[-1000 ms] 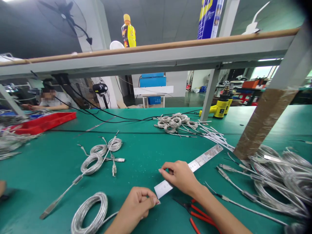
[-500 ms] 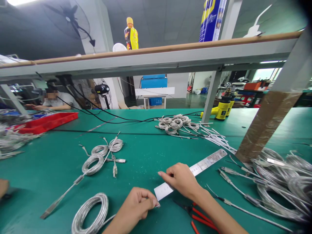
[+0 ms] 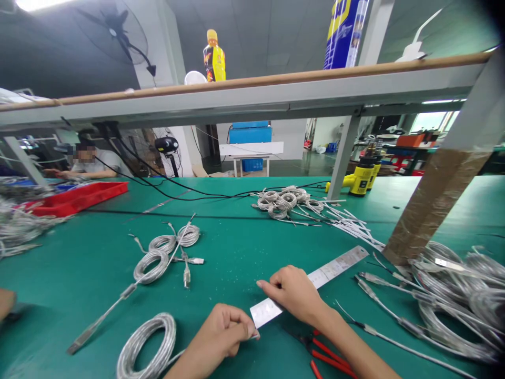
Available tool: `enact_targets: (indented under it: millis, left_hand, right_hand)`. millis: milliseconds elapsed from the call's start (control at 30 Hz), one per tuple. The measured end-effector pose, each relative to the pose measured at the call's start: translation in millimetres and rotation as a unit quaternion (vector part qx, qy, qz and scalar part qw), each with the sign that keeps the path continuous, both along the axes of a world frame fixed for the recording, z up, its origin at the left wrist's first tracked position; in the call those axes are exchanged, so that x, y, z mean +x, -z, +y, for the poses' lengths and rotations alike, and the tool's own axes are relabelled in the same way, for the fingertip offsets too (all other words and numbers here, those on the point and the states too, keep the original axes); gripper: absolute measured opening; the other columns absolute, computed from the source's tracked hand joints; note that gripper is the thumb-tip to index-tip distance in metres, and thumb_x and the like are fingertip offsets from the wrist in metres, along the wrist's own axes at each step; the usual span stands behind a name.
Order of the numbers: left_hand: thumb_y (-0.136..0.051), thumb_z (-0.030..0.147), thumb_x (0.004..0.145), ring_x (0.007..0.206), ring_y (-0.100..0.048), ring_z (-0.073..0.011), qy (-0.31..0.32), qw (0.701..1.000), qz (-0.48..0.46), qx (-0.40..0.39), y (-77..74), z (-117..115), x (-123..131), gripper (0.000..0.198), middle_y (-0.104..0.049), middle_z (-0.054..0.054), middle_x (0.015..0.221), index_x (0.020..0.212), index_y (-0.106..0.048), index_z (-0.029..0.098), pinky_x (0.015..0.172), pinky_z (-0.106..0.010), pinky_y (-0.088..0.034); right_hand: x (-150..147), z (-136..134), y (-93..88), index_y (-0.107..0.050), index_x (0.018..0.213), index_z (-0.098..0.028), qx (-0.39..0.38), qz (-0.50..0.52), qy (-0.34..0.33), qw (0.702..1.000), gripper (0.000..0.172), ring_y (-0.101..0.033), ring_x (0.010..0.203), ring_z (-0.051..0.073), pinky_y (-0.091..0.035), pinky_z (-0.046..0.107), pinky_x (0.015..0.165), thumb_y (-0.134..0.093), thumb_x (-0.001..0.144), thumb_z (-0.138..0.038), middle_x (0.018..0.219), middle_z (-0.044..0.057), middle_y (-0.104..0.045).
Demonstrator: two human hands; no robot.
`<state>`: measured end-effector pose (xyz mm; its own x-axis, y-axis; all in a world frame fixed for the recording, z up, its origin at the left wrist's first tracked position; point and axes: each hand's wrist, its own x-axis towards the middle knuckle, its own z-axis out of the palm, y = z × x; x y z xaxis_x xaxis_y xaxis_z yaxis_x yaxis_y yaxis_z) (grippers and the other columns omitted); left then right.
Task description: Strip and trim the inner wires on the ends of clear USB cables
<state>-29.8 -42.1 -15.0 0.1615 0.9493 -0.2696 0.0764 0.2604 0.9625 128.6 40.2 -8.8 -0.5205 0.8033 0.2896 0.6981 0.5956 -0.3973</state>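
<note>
My left hand [image 3: 224, 334] is closed in a pinch on the end of a clear-sheathed cable, beside the near end of a steel ruler [image 3: 339, 267]. That cable runs back under my wrist to a coil [image 3: 148, 345] at the lower left. Across the ruler lies my right hand [image 3: 294, 289], its fingers curled over the metal and its thumb pointing left. The ruler slants away to the upper right on the green table. Beneath my right forearm are red-handled pliers [image 3: 329, 355], partly covered by the arm.
Coiled USB cables [image 3: 152, 266] lie at left. A cable bundle [image 3: 282, 200] and white strips [image 3: 355, 226] are further back. More cables [image 3: 453, 310] pile up by the taped post [image 3: 430, 205]. A red tray [image 3: 79, 199] stands far left; another person's hand [image 3: 6, 302] shows at the left edge.
The view shifts very slightly. The ruler's far end sits a little lower; both hands keep nearly the same place and grip.
</note>
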Motion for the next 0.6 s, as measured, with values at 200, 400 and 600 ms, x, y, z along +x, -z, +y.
enact_targets:
  millis: [200, 400, 600]
  left_hand:
    - [-0.060, 0.036, 0.065, 0.028, -0.021, -0.0023, 0.001, 1.000, -0.013, 0.019, 11.6, 1, -2, 0.025, -0.032, 0.011, 0.031, 0.060, -0.061, 0.012, 0.033, -0.019, -0.009]
    - [-0.055, 0.046, 0.070, 0.027, -0.033, -0.0020, -0.089, 0.990, 0.026, 0.102, -5.5, 8, -20, 0.036, -0.054, 0.003, 0.046, 0.073, -0.062, 0.011, 0.032, -0.016, -0.020]
    - [-0.064, 0.037, 0.064, 0.041, -0.043, -0.0033, -0.414, 0.859, -0.035, 0.299, -69.3, 5, -74, 0.027, -0.054, 0.006, 0.058, 0.079, -0.060, 0.015, 0.043, -0.014, -0.035]
  right_hand:
    - [1, 4, 4.8, -0.031, 0.039, -0.016, 0.035, -0.031, 0.016, 0.999, 0.050, -0.019, 0.039, 0.008, -0.011, 0.025, 0.044, -0.039, 0.082, -0.041, 0.038, -0.004, -0.029]
    - [7, 13, 14.5, -0.054, 0.053, -0.018, 0.095, -0.029, 0.044, 0.994, 0.034, -0.048, 0.057, 0.015, -0.025, 0.026, 0.057, -0.042, 0.082, -0.029, 0.055, 0.002, -0.056]
    - [4, 13, 18.9, -0.060, 0.069, -0.020, 0.095, 0.032, -0.010, 0.995, 0.017, -0.052, 0.076, 0.017, -0.029, 0.030, 0.074, -0.046, 0.079, -0.017, 0.075, 0.001, -0.061]
